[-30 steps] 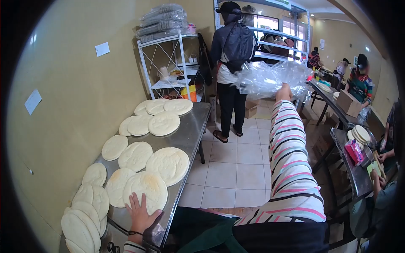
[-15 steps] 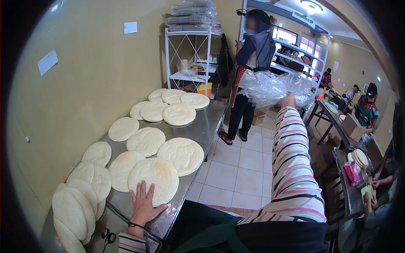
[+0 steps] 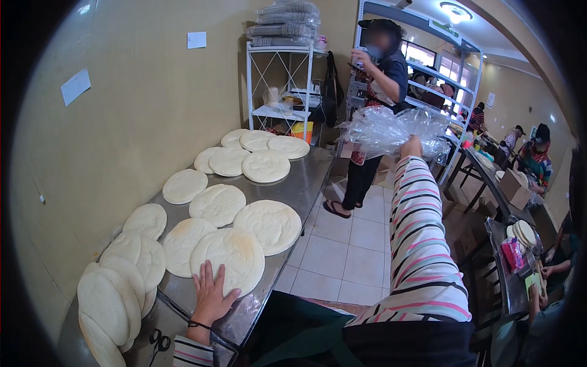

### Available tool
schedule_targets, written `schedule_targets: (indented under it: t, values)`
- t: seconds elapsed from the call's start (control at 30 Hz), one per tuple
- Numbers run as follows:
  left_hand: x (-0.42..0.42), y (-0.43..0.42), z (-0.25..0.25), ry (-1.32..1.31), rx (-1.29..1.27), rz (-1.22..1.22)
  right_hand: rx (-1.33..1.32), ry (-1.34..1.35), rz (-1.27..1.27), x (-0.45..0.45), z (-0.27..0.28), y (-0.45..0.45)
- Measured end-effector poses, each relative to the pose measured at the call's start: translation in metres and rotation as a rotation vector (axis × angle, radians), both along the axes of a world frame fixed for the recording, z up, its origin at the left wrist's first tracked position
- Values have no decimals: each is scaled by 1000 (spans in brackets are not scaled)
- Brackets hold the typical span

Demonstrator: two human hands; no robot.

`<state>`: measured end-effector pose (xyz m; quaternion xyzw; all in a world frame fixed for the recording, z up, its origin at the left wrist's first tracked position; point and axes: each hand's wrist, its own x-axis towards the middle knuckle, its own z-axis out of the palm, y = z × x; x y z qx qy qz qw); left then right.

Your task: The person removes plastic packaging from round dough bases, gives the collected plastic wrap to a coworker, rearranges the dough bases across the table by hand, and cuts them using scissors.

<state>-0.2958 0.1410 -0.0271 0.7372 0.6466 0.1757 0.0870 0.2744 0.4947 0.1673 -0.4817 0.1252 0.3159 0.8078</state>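
My left hand (image 3: 211, 295) lies with fingers spread on the near edge of a round flatbread (image 3: 229, 254), pale with a browned patch. That bread partly overlaps its neighbours on the metal table (image 3: 241, 315). Stretched far forward, my right hand (image 3: 411, 147) grips a crumpled bundle of clear plastic bags (image 3: 379, 131); its fingers are closed, partly hidden by the plastic. Several more flatbreads (image 3: 268, 226) are spread over the table, and an overlapping pile (image 3: 104, 306) leans at the near left. Black-handled scissors (image 3: 160, 342) lie beside my left wrist.
A co-worker (image 3: 391, 73) stands just beyond the plastic, near a blue-grey shelf rack (image 3: 471, 92). A white shelf (image 3: 278, 110) with wrapped stacks stands at the table's far end. At right, people sit by another table (image 3: 504, 263) with breads and a pink packet.
The co-worker has turned and raised a hand. My right hand with the plastic has shifted slightly left and down in view. My left hand stays on the bread; the view has shifted a little.
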Motion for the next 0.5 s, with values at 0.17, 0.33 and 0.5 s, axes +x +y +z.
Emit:
schedule_targets:
  t: [0.17,0.33,0.5]
  values:
    - [-1,1,-2,-17,-18,0,-9,-13,-7,5,5,9]
    - [-3,1,-6,-14,12,9,197,-94,-43,-14,4,1]
    - [-3,1,-4,-25,11,4,573,-7,160,-35,-5,9]
